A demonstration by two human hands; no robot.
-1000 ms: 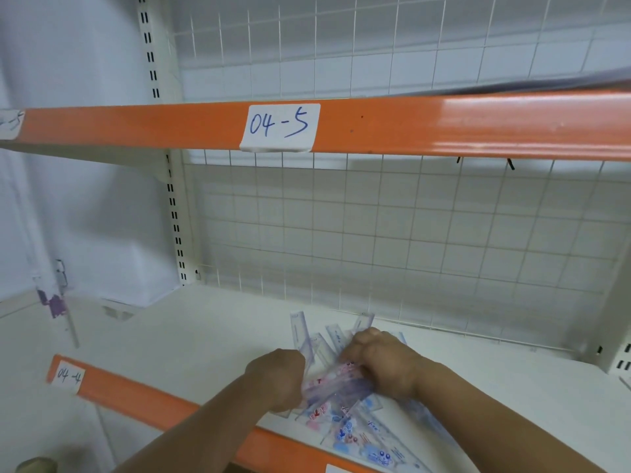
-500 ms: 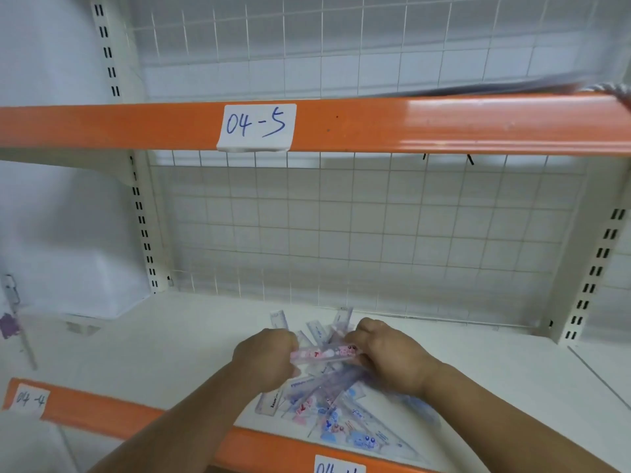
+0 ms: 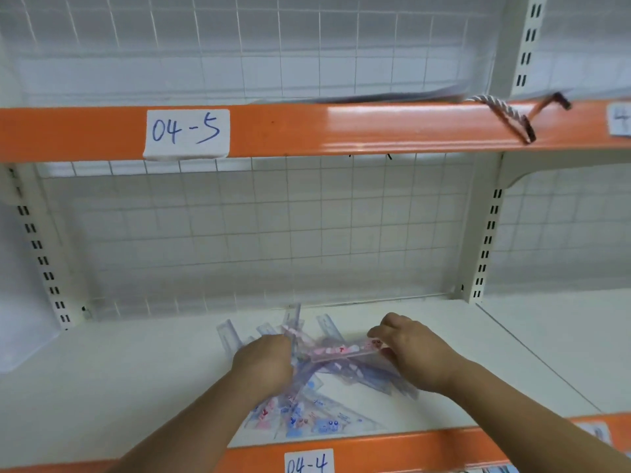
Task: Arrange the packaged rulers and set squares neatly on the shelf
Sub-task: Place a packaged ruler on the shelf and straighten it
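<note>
A handwritten label reading 04-5 (image 3: 186,133) is stuck on the orange front beam (image 3: 375,128) of the upper level. Toward the right, a twisted white rope (image 3: 502,112) is draped over that beam, with a brown cord (image 3: 543,109) beside it. A partly cut-off label (image 3: 619,122) is seen at the far right. A white wire grid (image 3: 273,233) is fixed behind, flanked by slotted cream uprights (image 3: 486,247). Another label reading 04-4 (image 3: 308,462) is placed at the bottom edge.

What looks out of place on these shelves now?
The packaged rulers and set squares lie crisscrossed in a loose heap on the shelf, fanned at all angles; the right hand pinches one pink-printed pack. Above, a twisted rope dangles over the orange 04-5 edge.
</note>
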